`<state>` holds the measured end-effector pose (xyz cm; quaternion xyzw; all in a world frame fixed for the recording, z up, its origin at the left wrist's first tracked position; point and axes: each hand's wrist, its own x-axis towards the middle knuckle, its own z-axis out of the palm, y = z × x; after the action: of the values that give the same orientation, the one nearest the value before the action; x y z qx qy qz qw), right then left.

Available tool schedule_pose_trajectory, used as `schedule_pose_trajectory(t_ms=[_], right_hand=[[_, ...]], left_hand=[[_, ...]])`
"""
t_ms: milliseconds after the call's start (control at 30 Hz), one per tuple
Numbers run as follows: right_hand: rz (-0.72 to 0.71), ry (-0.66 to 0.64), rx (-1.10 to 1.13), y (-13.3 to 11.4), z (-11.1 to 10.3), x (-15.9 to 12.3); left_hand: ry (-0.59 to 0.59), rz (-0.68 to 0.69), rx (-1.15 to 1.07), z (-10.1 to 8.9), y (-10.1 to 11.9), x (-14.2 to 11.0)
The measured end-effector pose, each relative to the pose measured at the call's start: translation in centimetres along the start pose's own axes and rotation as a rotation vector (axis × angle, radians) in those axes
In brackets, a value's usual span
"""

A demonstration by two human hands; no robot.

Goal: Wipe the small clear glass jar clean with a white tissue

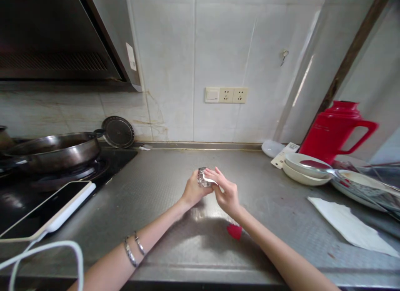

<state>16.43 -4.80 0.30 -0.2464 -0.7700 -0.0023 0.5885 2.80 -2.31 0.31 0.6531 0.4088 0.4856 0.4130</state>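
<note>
Both my hands meet above the middle of the steel counter. My left hand is closed around a small shiny silver object, crinkled like foil or metal. My right hand touches the same object from the right, with thumb and fingertips pinched on its edge and the other fingers spread. What the object is I cannot make out. A small red thing lies on the counter just below my right wrist. Two thin bracelets sit on my left forearm.
A dark wok sits on the hob at the left, with a round lid leaning on the wall. A tablet with a white cable lies front left. A red jug, stacked bowls, plates and a white paper stand right.
</note>
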Motion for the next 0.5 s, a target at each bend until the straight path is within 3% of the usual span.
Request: schedule_pose_trajectory(t_ms=[67, 167, 500], right_hand=[[-0.149, -0.085, -0.061, -0.2, 0.1, -0.1], [-0.251, -0.188, -0.153, -0.3, -0.2, 0.1], [-0.247, -0.154, -0.292, 0.3, -1.3, 1.1]], left_hand=[[-0.021, 0.022, 0.017, -0.3, -0.4, 0.2], [-0.029, 0.155, 0.081, -0.6, -0.6, 0.3], [0.057, 0.127, 0.253, 0.1, 0.8, -0.3]])
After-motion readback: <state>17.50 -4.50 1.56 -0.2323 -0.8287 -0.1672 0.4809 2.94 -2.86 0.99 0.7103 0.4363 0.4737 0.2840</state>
